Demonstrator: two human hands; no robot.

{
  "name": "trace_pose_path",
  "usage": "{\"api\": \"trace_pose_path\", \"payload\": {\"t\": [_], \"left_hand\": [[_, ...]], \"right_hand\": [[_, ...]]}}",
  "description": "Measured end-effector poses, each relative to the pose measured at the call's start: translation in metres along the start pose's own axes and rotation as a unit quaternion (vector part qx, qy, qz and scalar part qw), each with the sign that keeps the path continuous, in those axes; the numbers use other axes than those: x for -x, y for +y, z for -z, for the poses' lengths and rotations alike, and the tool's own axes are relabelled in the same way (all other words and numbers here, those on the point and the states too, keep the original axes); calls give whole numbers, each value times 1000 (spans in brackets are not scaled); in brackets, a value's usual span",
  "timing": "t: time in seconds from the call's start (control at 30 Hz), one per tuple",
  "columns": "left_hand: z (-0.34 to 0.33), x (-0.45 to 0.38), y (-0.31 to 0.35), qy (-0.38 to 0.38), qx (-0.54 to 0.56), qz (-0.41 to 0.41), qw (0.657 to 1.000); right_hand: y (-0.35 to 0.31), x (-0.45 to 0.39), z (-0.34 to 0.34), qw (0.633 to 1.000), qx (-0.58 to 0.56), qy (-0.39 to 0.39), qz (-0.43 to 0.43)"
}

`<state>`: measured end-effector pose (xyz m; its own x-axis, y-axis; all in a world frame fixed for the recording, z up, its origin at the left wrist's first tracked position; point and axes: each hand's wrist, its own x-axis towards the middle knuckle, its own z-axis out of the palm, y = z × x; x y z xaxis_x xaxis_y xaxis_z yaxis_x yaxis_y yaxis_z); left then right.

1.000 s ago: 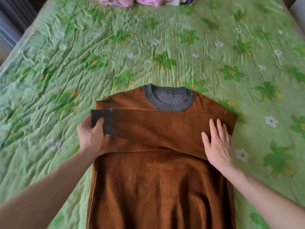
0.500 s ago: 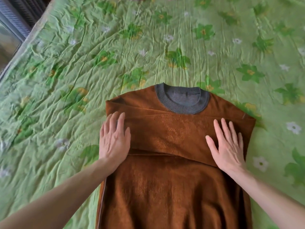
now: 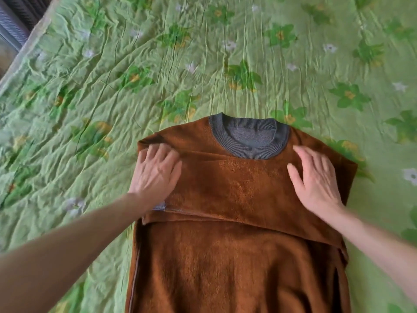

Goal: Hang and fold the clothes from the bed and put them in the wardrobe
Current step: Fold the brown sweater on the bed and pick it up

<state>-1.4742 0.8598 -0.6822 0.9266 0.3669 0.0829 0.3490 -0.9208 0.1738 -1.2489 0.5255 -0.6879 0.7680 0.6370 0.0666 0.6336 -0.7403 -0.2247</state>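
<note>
Both hands have slid up toward the shoulders since half a second ago: left hand (image 3: 155, 170) and right hand (image 3: 316, 179) lie flat, fingers spread, holding nothing, pressing the folded sleeve onto the brown sweater (image 3: 237, 256) on the bed (image 3: 112, 86). I judge smoothing outward evenly keeps the edges square before folding the hem up.

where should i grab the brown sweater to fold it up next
Judging by its pose, take the brown sweater by its lower body, one hand at each side edge, from the near end. The sleeves already lie across the chest, collar far.

Bright even daylight, slight motion blur
</note>
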Motion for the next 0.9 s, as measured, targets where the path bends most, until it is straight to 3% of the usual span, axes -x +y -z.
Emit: {"api": "trace_pose_path", "payload": {"t": [0.07,0.2,0.3,0.37,0.5,0.57,0.7,0.8,0.9], "left_hand": [[2,-32,3,-10,25,27,999],[4,-85,12,-137,107,98,980],[13,-101,20,-161,126,148,968],[17,-98,17,-143,115,107,977],[22,-62,-1,-62,74,-68,993],[25,-39,-9,-28,52,-102,993],[22,-2,-17,-46,-8,-129,991],[9,17,-17,-76,-29,-156,984],[4,27,-6,-113,-36,-158,980]], "right_hand": [[5,-35,5,999,-15,-28,-25],[1,-97,16,978,-25,-178,-109],[-10,-110,31,977,-35,-169,-128],[-14,-102,39,987,-64,-114,-94],[-9,-50,53,997,-74,20,13],[3,-16,53,996,-52,47,46],[38,34,35,992,9,2,128],[49,56,22,991,34,-39,125],[42,61,22,995,21,-22,96]]}}
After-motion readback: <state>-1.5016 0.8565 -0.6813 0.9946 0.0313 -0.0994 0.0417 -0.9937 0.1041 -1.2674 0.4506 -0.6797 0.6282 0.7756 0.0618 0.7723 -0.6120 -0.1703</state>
